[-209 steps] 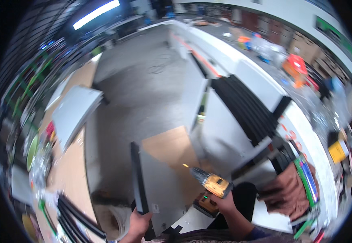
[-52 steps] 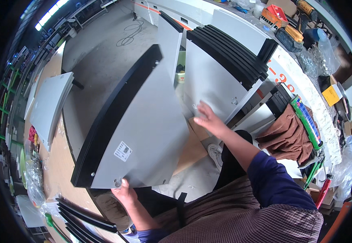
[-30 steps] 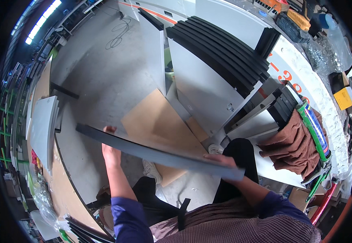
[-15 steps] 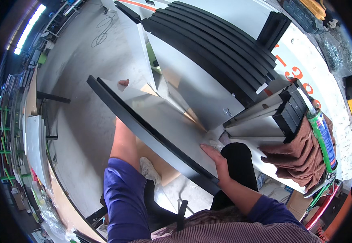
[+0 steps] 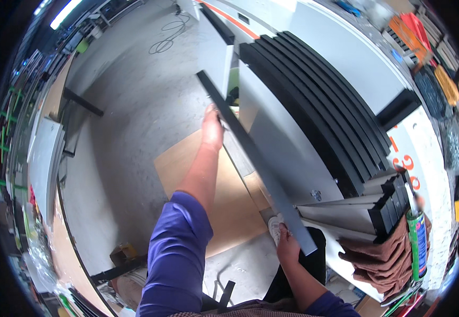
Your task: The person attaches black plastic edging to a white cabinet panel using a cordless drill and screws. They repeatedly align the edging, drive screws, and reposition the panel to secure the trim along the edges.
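Observation:
I hold a panel with a long black edge (image 5: 254, 161) in both hands, and it is seen almost edge-on, slanting from upper left to lower right. My left hand (image 5: 213, 128) grips it near its far end, with some fingers hidden behind it. Near the close end, my right hand (image 5: 287, 245) is closed on the panel's side, its fingertips partly hidden. Just right of it leans a row of several similar black-edged panels (image 5: 314, 113), with a pale face turned toward me. Another black-edged panel (image 5: 216, 26) stands upright beyond.
A brown sheet (image 5: 192, 171) lies on the grey floor below. At the right are shorter black-ended pieces (image 5: 390, 211), a brown cloth (image 5: 380, 261) and a green sealant tube (image 5: 417, 245). Tools and plastic crowd the far right. A board-edged rack (image 5: 44, 150) runs along the left.
The panel has turned from showing its broad face to nearly edge-on, shifting right toward the row. My left hand moved right with it, and the view has shifted left.

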The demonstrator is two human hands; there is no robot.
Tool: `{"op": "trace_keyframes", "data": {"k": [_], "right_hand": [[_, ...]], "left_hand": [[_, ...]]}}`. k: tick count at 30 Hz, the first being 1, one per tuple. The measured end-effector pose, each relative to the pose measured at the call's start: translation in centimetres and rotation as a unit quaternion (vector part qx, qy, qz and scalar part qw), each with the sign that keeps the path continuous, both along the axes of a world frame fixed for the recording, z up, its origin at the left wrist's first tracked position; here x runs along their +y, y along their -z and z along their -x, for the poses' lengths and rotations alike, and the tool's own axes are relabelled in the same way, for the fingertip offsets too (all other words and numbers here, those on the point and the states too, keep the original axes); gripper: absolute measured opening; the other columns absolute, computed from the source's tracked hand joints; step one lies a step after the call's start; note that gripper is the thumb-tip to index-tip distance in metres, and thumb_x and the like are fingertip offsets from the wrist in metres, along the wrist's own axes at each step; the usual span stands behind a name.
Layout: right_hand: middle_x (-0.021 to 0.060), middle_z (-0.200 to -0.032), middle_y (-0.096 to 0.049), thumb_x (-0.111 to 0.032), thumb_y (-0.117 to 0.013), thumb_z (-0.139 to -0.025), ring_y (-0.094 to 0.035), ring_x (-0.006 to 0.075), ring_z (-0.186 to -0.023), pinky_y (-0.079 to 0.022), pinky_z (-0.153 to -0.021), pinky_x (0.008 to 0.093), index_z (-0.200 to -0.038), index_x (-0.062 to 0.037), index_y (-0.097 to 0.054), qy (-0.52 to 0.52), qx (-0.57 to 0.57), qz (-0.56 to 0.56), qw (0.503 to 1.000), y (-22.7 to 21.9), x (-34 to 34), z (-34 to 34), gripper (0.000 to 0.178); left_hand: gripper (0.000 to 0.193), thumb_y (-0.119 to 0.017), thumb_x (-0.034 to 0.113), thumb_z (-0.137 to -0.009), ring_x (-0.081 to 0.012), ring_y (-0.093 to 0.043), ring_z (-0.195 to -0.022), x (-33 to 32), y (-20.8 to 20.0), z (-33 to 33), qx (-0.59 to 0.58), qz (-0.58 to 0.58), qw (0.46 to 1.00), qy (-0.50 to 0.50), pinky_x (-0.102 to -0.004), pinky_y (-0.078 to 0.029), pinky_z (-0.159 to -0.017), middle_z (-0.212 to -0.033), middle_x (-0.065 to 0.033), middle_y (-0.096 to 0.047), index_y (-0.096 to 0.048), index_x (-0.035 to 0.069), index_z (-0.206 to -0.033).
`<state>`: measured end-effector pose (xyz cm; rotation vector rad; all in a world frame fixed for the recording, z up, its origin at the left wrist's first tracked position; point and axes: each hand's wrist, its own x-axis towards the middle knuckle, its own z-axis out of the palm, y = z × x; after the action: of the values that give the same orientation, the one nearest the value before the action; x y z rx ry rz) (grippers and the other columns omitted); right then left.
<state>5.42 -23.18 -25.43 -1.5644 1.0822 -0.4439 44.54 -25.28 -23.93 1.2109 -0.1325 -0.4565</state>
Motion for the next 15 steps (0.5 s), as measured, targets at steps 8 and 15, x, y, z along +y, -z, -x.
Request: {"op": "trace_keyframes", "data": {"k": [8,15], "right_hand": [[0.021,-0.104,-0.063,-0.014,-0.051,-0.098,-0.061,0.0291,-0.095,-0.046,-0.084,0.0364,-0.113,0.0083,-0.053,0.014,0.005,0.047,0.999,-0.3,-0.1,-0.7,0.027],[0.0232,-0.125,-0.055,-0.001,-0.05,-0.096,-0.055,0.0278,-0.114,-0.043,-0.095,0.0353,-0.13,0.0081,-0.04,0.038,-0.017,0.084,0.996,0.3,-0.5,-1.3,0.036]], "left_hand": [[0.057,-0.03,0.034,-0.103,-0.0287,-0.02,-0.142,-1.5,3.3,2.6,-0.141,-0.141,0.98,-0.007,-0.0345,-0.015,-0.117,-0.154,-0.0185,-0.023,-0.017,0.004,-0.151],[0.064,-0.034,0.036,-0.102,-0.038,-0.009,-0.145,-1.6,2.3,10.2,-0.167,-0.197,0.965,0.038,-0.0393,-0.011,-0.118,-0.156,-0.0265,-0.009,-0.008,0.005,-0.152]]}}
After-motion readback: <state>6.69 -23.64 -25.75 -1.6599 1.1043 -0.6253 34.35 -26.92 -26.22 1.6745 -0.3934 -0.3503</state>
